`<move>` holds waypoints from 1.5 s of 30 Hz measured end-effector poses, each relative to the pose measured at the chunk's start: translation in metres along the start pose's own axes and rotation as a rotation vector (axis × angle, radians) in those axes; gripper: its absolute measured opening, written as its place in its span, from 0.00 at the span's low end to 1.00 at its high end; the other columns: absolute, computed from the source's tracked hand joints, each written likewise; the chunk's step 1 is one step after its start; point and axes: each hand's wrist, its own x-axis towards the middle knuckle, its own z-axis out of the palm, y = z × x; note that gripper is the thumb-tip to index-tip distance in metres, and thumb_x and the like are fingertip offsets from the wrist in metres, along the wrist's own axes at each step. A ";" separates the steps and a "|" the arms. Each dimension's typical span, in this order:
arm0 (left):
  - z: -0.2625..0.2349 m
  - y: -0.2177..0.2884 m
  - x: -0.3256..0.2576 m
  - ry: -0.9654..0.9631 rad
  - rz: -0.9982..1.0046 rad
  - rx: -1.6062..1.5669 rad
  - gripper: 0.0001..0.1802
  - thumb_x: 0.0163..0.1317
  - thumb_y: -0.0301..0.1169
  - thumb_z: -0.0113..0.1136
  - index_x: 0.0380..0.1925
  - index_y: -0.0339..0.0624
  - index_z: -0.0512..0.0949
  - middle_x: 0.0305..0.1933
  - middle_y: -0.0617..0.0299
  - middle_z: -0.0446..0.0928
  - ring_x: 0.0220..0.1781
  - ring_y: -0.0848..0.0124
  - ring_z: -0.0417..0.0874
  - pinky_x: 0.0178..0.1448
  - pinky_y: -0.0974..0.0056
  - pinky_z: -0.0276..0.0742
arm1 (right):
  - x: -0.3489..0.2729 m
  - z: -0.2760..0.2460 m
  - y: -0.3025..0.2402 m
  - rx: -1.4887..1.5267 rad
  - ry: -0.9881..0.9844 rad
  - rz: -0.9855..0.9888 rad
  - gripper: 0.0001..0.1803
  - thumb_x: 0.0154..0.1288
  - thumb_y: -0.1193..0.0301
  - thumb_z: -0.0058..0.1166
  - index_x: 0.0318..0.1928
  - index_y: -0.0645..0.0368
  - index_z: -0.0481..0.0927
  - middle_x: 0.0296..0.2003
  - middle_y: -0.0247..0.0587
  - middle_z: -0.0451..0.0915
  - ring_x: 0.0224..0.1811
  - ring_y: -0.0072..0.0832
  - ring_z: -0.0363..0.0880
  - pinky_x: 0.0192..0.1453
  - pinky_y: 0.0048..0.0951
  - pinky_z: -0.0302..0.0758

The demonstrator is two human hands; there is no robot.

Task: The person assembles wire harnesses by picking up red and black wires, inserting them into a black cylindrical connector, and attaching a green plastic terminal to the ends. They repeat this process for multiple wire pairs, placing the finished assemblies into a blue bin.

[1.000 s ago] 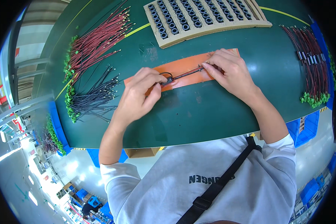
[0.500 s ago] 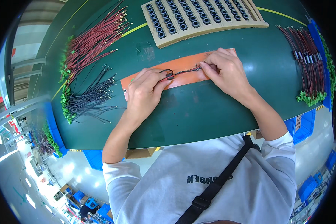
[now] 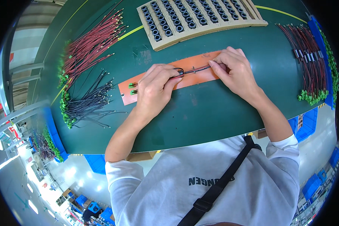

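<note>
A long orange board (image 3: 194, 78) lies in front of me with red and black wires (image 3: 196, 70) stretched along it. Fingers of my left hand (image 3: 154, 83) close around the wires beside a small black ring (image 3: 180, 71), which seems to encircle them. At the wires' right part, my right hand (image 3: 234, 69) pinches them between thumb and forefinger; its fingers hide the wire ends. Two green connectors (image 3: 132, 85) sit on the board's left end, left of my left hand. That hand covers the stretch between them and the ring.
Bundles of red wires (image 3: 94, 41) and black wires (image 3: 88, 97) with green connectors lie at left. A cardboard tray (image 3: 211, 28) of black rings stands at the back. At right, wires with grey cylindrical pieces (image 3: 309, 57) lie by a blue bin edge (image 3: 325, 66).
My left hand has shifted right along the wires, uncovering the green connectors on the board. My right hand has moved slightly right, and the black wire loop near my left fingers looks smaller.
</note>
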 end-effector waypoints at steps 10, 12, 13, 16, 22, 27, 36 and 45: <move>0.020 0.010 0.009 0.021 -0.120 -0.164 0.18 0.54 0.17 0.74 0.45 0.35 0.80 0.43 0.53 0.86 0.44 0.62 0.90 0.48 0.63 0.88 | -0.003 -0.013 0.006 -0.062 0.068 -0.017 0.10 0.66 0.75 0.64 0.28 0.56 0.76 0.24 0.31 0.72 0.31 0.31 0.69 0.42 0.34 0.64; 0.024 0.003 0.006 0.040 0.007 -0.112 0.20 0.56 0.17 0.74 0.48 0.36 0.78 0.43 0.52 0.87 0.45 0.61 0.91 0.49 0.63 0.88 | -0.007 -0.012 0.009 -0.028 0.047 0.002 0.10 0.66 0.74 0.64 0.28 0.56 0.77 0.24 0.31 0.72 0.30 0.31 0.69 0.42 0.33 0.64; 0.025 0.001 0.006 0.052 0.067 -0.087 0.21 0.56 0.16 0.73 0.50 0.36 0.77 0.43 0.52 0.87 0.46 0.61 0.91 0.50 0.63 0.89 | -0.006 -0.012 0.010 -0.031 0.034 0.014 0.10 0.66 0.74 0.64 0.28 0.56 0.77 0.24 0.32 0.72 0.30 0.31 0.68 0.42 0.34 0.64; 0.028 0.010 0.004 0.038 -0.235 -0.289 0.22 0.58 0.16 0.72 0.51 0.35 0.75 0.44 0.51 0.87 0.47 0.61 0.92 0.51 0.63 0.89 | -0.006 -0.011 0.012 0.007 0.028 0.060 0.10 0.67 0.74 0.64 0.29 0.57 0.76 0.24 0.32 0.71 0.30 0.31 0.68 0.43 0.34 0.65; 0.023 0.016 0.008 0.041 -0.203 -0.251 0.20 0.58 0.16 0.71 0.50 0.36 0.75 0.44 0.51 0.87 0.46 0.61 0.91 0.52 0.62 0.89 | -0.015 -0.009 0.016 0.163 0.084 0.190 0.12 0.70 0.72 0.62 0.29 0.59 0.75 0.20 0.33 0.65 0.29 0.29 0.67 0.50 0.34 0.68; 0.025 -0.001 0.006 0.037 0.119 -0.064 0.21 0.56 0.18 0.73 0.49 0.36 0.78 0.44 0.53 0.85 0.46 0.62 0.88 0.52 0.59 0.87 | -0.014 -0.009 0.018 0.182 0.097 0.211 0.13 0.70 0.71 0.62 0.28 0.59 0.75 0.20 0.32 0.65 0.30 0.30 0.67 0.50 0.35 0.67; 0.003 0.010 0.078 -0.502 -0.254 -0.339 0.14 0.70 0.33 0.66 0.49 0.35 0.86 0.46 0.58 0.86 0.45 0.68 0.86 0.47 0.64 0.80 | -0.012 -0.014 0.017 0.173 0.071 0.225 0.12 0.69 0.70 0.62 0.28 0.57 0.77 0.22 0.31 0.70 0.30 0.29 0.68 0.45 0.34 0.64; 0.036 0.007 0.110 -0.857 -0.387 -0.431 0.08 0.70 0.27 0.65 0.43 0.33 0.87 0.34 0.59 0.88 0.36 0.74 0.85 0.44 0.67 0.80 | -0.014 -0.013 0.017 0.202 0.091 0.194 0.12 0.68 0.72 0.63 0.27 0.56 0.75 0.22 0.31 0.71 0.29 0.30 0.67 0.43 0.35 0.62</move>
